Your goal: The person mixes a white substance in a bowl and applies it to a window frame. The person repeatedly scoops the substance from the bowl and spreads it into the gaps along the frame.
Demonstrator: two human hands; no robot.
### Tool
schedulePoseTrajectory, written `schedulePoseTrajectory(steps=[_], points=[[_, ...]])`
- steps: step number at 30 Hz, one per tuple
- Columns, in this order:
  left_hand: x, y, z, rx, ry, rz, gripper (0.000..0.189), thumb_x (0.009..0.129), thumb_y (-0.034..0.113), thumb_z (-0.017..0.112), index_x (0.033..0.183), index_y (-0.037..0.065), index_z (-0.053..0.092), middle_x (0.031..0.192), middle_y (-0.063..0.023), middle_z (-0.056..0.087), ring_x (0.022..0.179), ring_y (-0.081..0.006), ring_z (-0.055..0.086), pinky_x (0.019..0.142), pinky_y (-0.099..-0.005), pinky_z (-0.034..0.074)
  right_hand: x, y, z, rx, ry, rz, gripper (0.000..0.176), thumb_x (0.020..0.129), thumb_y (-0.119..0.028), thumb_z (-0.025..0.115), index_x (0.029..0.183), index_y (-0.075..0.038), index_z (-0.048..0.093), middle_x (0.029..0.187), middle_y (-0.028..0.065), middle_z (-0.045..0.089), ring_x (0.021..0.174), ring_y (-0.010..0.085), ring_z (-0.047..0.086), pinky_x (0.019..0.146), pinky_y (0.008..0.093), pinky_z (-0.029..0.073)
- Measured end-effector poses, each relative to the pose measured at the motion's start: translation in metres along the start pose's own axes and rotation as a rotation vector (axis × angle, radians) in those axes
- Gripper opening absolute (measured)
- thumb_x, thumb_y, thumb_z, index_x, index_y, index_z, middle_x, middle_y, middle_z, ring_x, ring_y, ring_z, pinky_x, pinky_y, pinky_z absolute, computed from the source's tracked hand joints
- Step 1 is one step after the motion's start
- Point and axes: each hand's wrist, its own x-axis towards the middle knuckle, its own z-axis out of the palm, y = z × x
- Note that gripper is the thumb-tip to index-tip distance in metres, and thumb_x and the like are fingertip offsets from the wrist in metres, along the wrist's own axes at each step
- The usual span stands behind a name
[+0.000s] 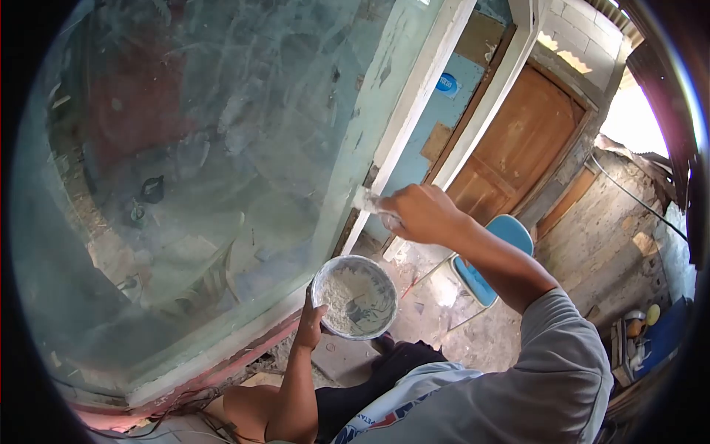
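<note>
My right hand (416,211) is closed around a putty knife (366,200) whose blade, coated in white paste, is against the edge of the window frame (399,111). Lower down, my left hand (310,320) holds a round bowl (355,297) by its left rim. White paste and some powdery material lie inside the bowl, with a grey patch showing at the bottom. The large glass pane (222,163) stands to the left of both hands, smeared and dusty.
A blue chair (510,233) stands beyond my right forearm, before a brown wooden door (518,133). A shelf with various items (636,340) is at the lower right. Cables run along the lower left by the sill (170,381).
</note>
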Motion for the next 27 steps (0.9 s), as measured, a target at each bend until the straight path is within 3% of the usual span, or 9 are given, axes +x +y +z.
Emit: schedulePoseTrajectory(steps=[3, 5, 6, 9, 13, 15, 17, 19, 27], points=[[0.000, -0.001, -0.001, 0.005, -0.001, -0.009, 0.073, 0.085, 0.021, 0.049, 0.152, -0.001, 0.029, 0.151, -0.0167, 0.038, 0.143, -0.0277, 0.032, 0.119, -0.0373, 0.021, -0.014, 0.003, 0.008, 0.218, 0.026, -0.055, 0.041, 0.079, -0.014, 0.064, 0.120, -0.010, 0.067, 0.093, 0.0111, 0.072, 0.088, 0.0350, 0.069, 0.077, 0.0436, 0.057], [-0.002, -0.007, -0.005, -0.018, 0.029, -0.042, 0.072, 0.087, 0.022, 0.049, 0.152, -0.002, 0.029, 0.153, -0.0157, 0.037, 0.144, -0.0273, 0.031, 0.120, -0.0372, 0.020, -0.022, 0.016, 0.034, 0.302, 0.469, -0.147, 0.047, 0.079, -0.010, 0.064, 0.126, -0.012, 0.065, 0.103, 0.0108, 0.071, 0.084, 0.0342, 0.069, 0.072, 0.0444, 0.057], [-0.003, -0.016, -0.010, -0.047, 0.054, -0.058, 0.072, 0.088, 0.023, 0.050, 0.152, -0.003, 0.030, 0.154, -0.0150, 0.037, 0.144, -0.0271, 0.032, 0.120, -0.0372, 0.020, -0.018, 0.027, 0.043, 0.196, 0.616, -0.206, 0.048, 0.081, -0.009, 0.065, 0.129, -0.015, 0.064, 0.099, 0.0080, 0.068, 0.073, 0.0279, 0.068, 0.059, 0.0405, 0.055], [-0.004, -0.029, -0.018, 0.008, 0.081, -0.067, 0.069, 0.090, 0.021, 0.049, 0.152, -0.003, 0.031, 0.153, -0.0152, 0.038, 0.143, -0.0275, 0.033, 0.120, -0.0377, 0.022, -0.004, 0.064, 0.056, -0.040, 0.619, -0.268, 0.045, 0.083, -0.016, 0.071, 0.127, -0.020, 0.066, 0.083, 0.0042, 0.056, 0.056, 0.0186, 0.059, 0.045, 0.0329, 0.049], [0.000, -0.007, -0.004, -0.003, 0.038, -0.080, 0.072, 0.087, 0.020, 0.049, 0.152, -0.001, 0.029, 0.152, -0.0156, 0.037, 0.143, -0.0268, 0.032, 0.119, -0.0365, 0.020, 0.013, 0.080, 0.065, -0.097, 0.613, -0.300, 0.040, 0.083, -0.018, 0.073, 0.122, -0.023, 0.068, 0.084, 0.0024, 0.059, 0.058, 0.0210, 0.061, 0.047, 0.0354, 0.049], [-0.001, -0.031, -0.015, -0.070, 0.058, -0.121, 0.069, 0.090, 0.021, 0.047, 0.152, -0.003, 0.029, 0.153, -0.0157, 0.038, 0.142, -0.0273, 0.035, 0.119, -0.0380, 0.024, 0.016, 0.080, 0.066, -0.086, 0.621, -0.303, 0.043, 0.083, -0.018, 0.074, 0.125, -0.025, 0.067, 0.084, 0.0020, 0.060, 0.059, 0.0217, 0.062, 0.048, 0.0359, 0.050], [-0.003, -0.022, -0.011, -0.066, 0.060, -0.108, 0.069, 0.090, 0.021, 0.047, 0.152, -0.003, 0.029, 0.153, -0.0160, 0.038, 0.142, -0.0276, 0.035, 0.119, -0.0379, 0.024, 0.002, 0.074, 0.059, -0.081, 0.535, -0.239, 0.045, 0.085, -0.020, 0.071, 0.129, -0.026, 0.064, 0.086, 0.0024, 0.062, 0.060, 0.0233, 0.063, 0.049, 0.0372, 0.052], [-0.006, 0.000, -0.004, -0.058, 0.031, -0.127, 0.071, 0.087, 0.020, 0.048, 0.152, -0.001, 0.029, 0.150, -0.0162, 0.039, 0.141, -0.0267, 0.034, 0.118, -0.0367, 0.022, -0.013, 0.064, 0.051, -0.086, 0.403, -0.049, 0.043, 0.088, -0.021, 0.067, 0.130, -0.026, 0.063, 0.087, 0.0032, 0.063, 0.061, 0.0250, 0.064, 0.050, 0.0387, 0.053], [-0.003, 0.019, -0.001, -0.077, 0.040, -0.114, 0.070, 0.088, 0.019, 0.048, 0.152, 0.001, 0.028, 0.150, -0.0164, 0.038, 0.140, -0.0269, 0.035, 0.118, -0.0362, 0.022, -0.029, 0.053, 0.044, -0.075, 0.439, -0.025, 0.034, 0.087, -0.018, 0.065, 0.121, -0.021, 0.068, 0.086, 0.0035, 0.064, 0.058, 0.0279, 0.064, 0.049, 0.0417, 0.052]])
